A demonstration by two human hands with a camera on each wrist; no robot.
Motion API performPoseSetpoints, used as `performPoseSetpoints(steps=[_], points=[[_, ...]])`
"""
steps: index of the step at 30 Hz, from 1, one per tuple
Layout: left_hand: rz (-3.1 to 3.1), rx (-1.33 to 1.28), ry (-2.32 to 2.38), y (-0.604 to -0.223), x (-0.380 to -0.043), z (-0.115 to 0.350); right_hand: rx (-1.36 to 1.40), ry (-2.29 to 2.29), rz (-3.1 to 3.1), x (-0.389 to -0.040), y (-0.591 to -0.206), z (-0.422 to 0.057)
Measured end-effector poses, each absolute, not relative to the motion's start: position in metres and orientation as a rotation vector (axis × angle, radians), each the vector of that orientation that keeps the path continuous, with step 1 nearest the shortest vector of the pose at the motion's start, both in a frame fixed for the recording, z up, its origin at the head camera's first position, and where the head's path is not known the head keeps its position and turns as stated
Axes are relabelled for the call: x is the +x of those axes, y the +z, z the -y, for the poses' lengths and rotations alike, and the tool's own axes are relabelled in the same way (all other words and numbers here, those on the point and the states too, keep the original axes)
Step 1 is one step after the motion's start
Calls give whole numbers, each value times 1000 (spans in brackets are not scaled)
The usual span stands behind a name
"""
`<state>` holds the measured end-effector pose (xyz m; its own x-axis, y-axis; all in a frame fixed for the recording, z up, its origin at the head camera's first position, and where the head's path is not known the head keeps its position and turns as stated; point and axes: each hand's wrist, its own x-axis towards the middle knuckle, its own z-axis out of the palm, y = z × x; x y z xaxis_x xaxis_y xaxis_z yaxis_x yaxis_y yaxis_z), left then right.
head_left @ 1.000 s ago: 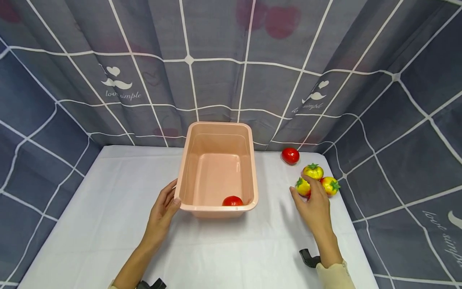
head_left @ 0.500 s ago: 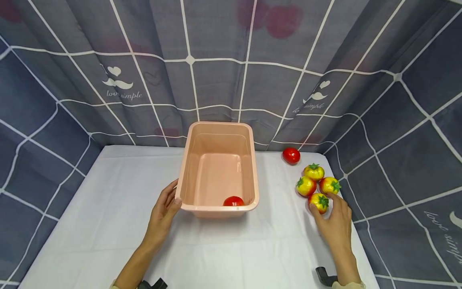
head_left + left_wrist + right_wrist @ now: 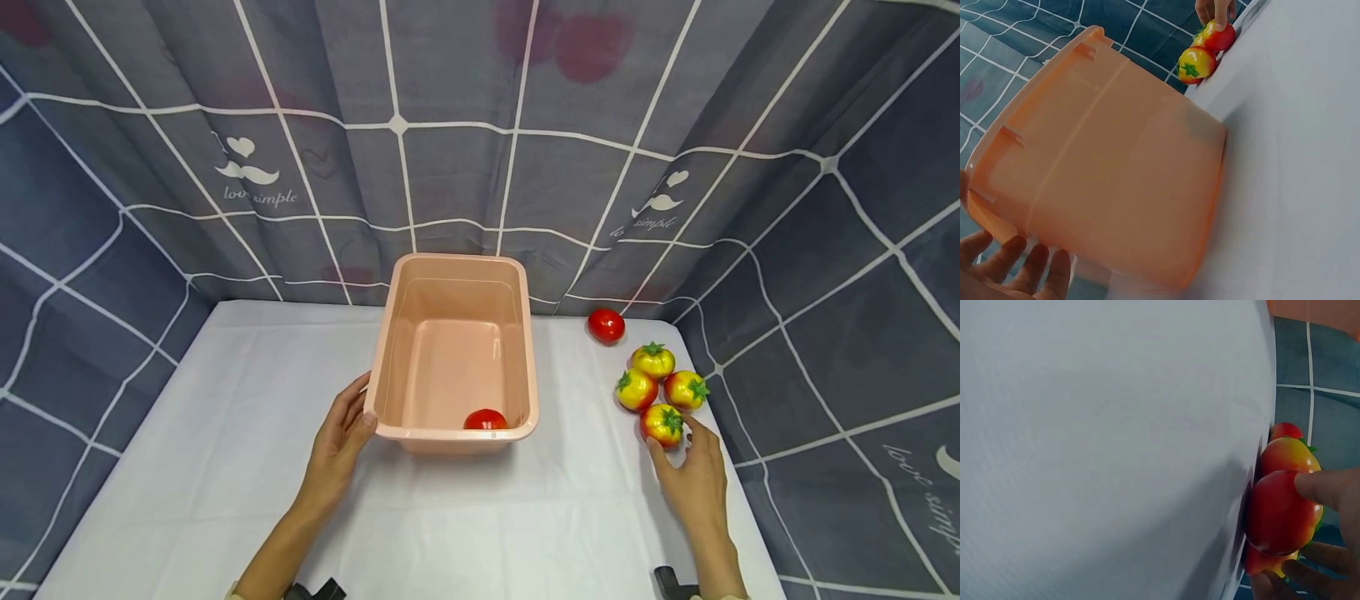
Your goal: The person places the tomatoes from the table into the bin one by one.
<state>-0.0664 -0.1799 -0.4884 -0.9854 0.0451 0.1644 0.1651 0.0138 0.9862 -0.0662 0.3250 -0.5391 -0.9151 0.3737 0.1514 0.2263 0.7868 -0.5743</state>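
A pink plastic bin (image 3: 450, 358) stands on the white table, a red tomato (image 3: 485, 419) inside at its near right corner. My left hand (image 3: 337, 442) holds the bin's left rim near the front corner, thumb in front; in the left wrist view its fingers lie against the bin's wall. At the right, my right hand (image 3: 693, 479) has thumb and fingers around the nearest yellow-and-red tomato (image 3: 662, 425), which has a green leafy top. Several similar tomatoes sit just behind it, including a left one (image 3: 636, 390), a back one (image 3: 652, 361) and a right one (image 3: 686, 390).
Another red tomato (image 3: 606, 326) lies at the back right of the white-covered table (image 3: 247, 417). Dark grey checked curtains (image 3: 450, 175) rise behind and at both sides. The tomato group sits close to the table's right edge.
My right hand has moved right and toward me, from over the tomato group to around the nearest tomato, uncovering the left one. My left hand and the bin stay in place.
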Motion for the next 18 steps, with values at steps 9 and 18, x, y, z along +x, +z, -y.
performPoseSetpoints(steps=[9, 18], points=[[2175, -232, -2140, -488, -65, 180, -438, 871, 2704, -75, -541, -324], [2216, -178, -2108, -488, -67, 179, -433, 906, 2688, -79, -544, -325]])
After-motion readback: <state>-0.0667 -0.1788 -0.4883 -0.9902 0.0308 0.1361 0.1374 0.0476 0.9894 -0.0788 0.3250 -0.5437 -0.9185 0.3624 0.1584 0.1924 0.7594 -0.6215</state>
